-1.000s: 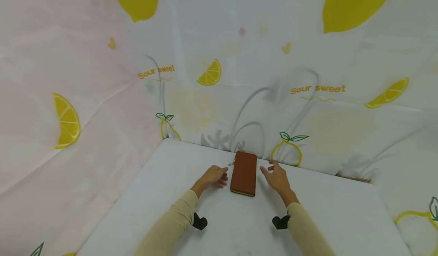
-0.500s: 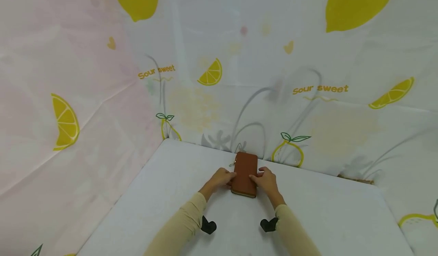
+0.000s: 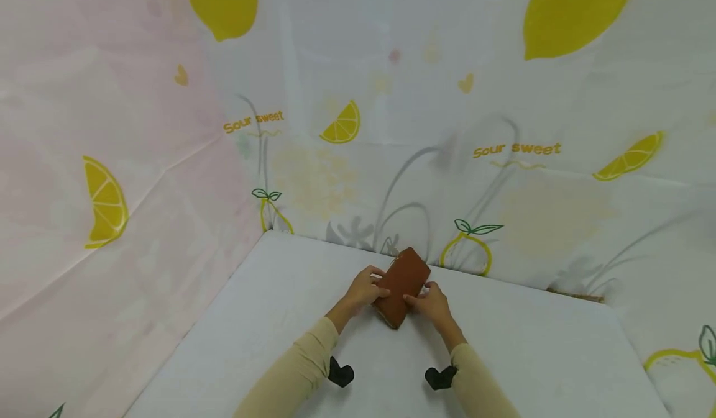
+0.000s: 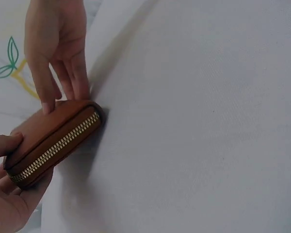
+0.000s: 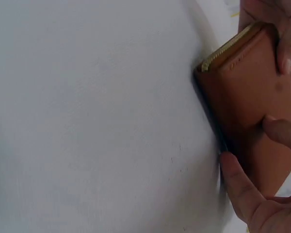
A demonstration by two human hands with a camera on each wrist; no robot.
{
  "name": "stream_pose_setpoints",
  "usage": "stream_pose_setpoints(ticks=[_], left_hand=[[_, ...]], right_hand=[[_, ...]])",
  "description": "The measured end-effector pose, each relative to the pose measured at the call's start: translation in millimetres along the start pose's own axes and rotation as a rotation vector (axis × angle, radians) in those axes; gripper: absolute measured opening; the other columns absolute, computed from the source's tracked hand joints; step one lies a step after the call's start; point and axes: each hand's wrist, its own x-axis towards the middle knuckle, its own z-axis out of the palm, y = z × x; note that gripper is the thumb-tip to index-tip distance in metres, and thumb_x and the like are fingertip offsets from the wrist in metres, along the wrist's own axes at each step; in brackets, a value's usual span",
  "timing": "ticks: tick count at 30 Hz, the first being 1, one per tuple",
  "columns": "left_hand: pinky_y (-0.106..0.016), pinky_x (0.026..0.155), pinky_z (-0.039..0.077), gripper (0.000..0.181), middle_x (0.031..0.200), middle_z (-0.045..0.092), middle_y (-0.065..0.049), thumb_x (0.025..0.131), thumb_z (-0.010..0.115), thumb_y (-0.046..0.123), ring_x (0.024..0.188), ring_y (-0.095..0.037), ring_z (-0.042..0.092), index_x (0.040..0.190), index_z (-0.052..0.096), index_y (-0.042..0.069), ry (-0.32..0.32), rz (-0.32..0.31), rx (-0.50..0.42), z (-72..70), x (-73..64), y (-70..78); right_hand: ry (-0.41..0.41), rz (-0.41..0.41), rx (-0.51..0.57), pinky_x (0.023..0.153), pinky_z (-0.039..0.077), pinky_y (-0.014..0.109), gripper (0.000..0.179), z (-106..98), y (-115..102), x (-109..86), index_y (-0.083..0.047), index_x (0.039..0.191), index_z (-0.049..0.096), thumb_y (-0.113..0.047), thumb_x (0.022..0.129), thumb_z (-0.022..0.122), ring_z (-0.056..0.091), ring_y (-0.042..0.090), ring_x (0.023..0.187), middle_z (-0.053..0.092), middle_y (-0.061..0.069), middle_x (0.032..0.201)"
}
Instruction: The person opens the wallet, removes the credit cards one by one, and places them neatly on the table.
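Dim light, soft-edged shadows

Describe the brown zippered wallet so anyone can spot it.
Find the flat white tabletop below the pale lemon-printed backdrop. Toward its far edge, the left hand and right hand grip a rectangular brown leather-look wallet. Its gold zipper sets it apart from the black heart-shaped wrist pieces.

Brown wallet (image 4: 57,141) in left grip (image 4: 10,206)

The wallet (image 3: 404,284) is brown and oblong, its gold zip (image 4: 58,146) closed along the visible edge, small unreadable lettering near one end. Held from both sides, it tilts, aslant, near the back of the desk (image 3: 391,381).
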Motion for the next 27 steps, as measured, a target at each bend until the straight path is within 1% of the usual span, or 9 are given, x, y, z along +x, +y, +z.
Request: stream_pose_setpoints(ticks=[2, 5, 9, 11, 14, 18, 22, 24, 27], left_hand=[[-0.042, 0.089, 0.055, 0.045, 0.125, 0.061, -0.018, 0.086, 0.073, 0.005, 0.108, -0.032, 0.062, 0.127, 0.054, 0.005, -0.022, 0.044, 0.045, -1.7, -0.5, 3.7], [-0.043, 0.092, 0.053, 0.046, 0.126, 0.063, -0.015, 0.087, 0.072, 0.004, 0.111, -0.031, 0.061, 0.129, 0.054, 0.006, -0.069, 0.109, 0.133, -5.5, -0.6, 9.3], [-0.043, 0.098, 0.049, 0.044, 0.126, 0.064, -0.011, 0.088, 0.069, 0.001, 0.115, -0.029, 0.059, 0.129, 0.056, 0.005, -0.136, 0.180, 0.230, -11.7, -0.3, 14.1], [-0.043, 0.100, 0.048, 0.040, 0.124, 0.065, -0.009, 0.087, 0.069, -0.001, 0.117, -0.028, 0.058, 0.124, 0.059, 0.007, -0.173, 0.203, 0.257, -15.8, -0.5, 15.3], [-0.039, 0.098, 0.050, 0.037, 0.120, 0.067, -0.004, 0.084, 0.070, -0.005, 0.115, -0.022, 0.059, 0.115, 0.061, 0.012, -0.241, 0.218, 0.259, -23.7, -0.7, 14.6], [-0.031, 0.090, 0.053, 0.038, 0.116, 0.069, -0.001, 0.081, 0.073, -0.009, 0.108, -0.015, 0.063, 0.108, 0.061, 0.015, -0.357, 0.246, 0.239, -33.3, -4.8, 15.0], [-0.026, 0.090, 0.052, 0.040, 0.113, 0.070, 0.003, 0.081, 0.074, -0.007, 0.103, -0.008, 0.064, 0.111, 0.062, 0.018, -0.473, 0.319, 0.291, -41.0, -13.9, 19.8], [-0.024, 0.091, 0.051, 0.041, 0.112, 0.070, 0.006, 0.081, 0.075, -0.006, 0.103, -0.005, 0.063, 0.111, 0.063, 0.020, -0.507, 0.351, 0.331, -43.1, -19.5, 21.2], [-0.022, 0.091, 0.050, 0.043, 0.112, 0.069, 0.010, 0.080, 0.075, -0.006, 0.104, -0.002, 0.062, 0.111, 0.063, 0.021, -0.555, 0.386, 0.378, -43.0, -26.2, 22.1]], right_hand=[[-0.014, 0.012, 0.007, 0.078, 0.056, 0.043, 0.088, -3, 2, -3.4, 0.017, 0.138, 0.028, -0.030, 0.084, 0.078, 0.068, 0.030, 0.083, 0.067, 0.024, 0.101], [0.009, 0.008, -0.041, 0.087, 0.053, 0.051, 0.101, -10, 7, -6.1, 0.018, 0.141, 0.018, -0.034, 0.081, 0.080, 0.064, 0.041, 0.098, 0.058, 0.035, 0.114], [0.087, -0.032, -0.159, 0.099, 0.040, 0.064, 0.110, -26, 16, -6.7, 0.014, 0.144, 0.019, -0.044, 0.075, 0.083, 0.037, 0.055, 0.123, 0.035, 0.043, 0.133], [0.082, -0.073, -0.154, 0.100, 0.040, 0.064, 0.109, -35, 21, -8.1, 0.007, 0.147, 0.024, -0.045, 0.072, 0.085, 0.036, 0.052, 0.126, 0.037, 0.038, 0.137], [0.022, -0.166, -0.102, 0.101, 0.042, 0.058, 0.097, -46, 24, -14.1, -0.006, 0.145, 0.039, -0.042, 0.070, 0.088, 0.043, 0.042, 0.126, 0.048, 0.024, 0.138], [-0.095, -0.250, -0.051, 0.096, 0.049, 0.047, 0.069, -54, 26, -29.9, -0.020, 0.129, 0.061, -0.041, 0.069, 0.089, 0.057, 0.027, 0.115, 0.062, 0.004, 0.125], [-0.208, -0.325, -0.019, 0.084, 0.054, 0.035, 0.051, -57, 25, -47.8, -0.020, 0.119, 0.068, -0.036, 0.074, 0.087, 0.063, 0.018, 0.100, 0.068, -0.003, 0.110], [-0.259, -0.349, 0.001, 0.080, 0.055, 0.031, 0.048, -57, 25, -55.2, -0.016, 0.118, 0.070, -0.033, 0.076, 0.085, 0.064, 0.016, 0.096, 0.070, -0.003, 0.106], [-0.291, -0.355, 0.004, 0.075, 0.054, 0.027, 0.045, -56, 27, -63.2, -0.014, 0.116, 0.071, -0.033, 0.077, 0.085, 0.065, 0.013, 0.090, 0.071, -0.004, 0.102]])
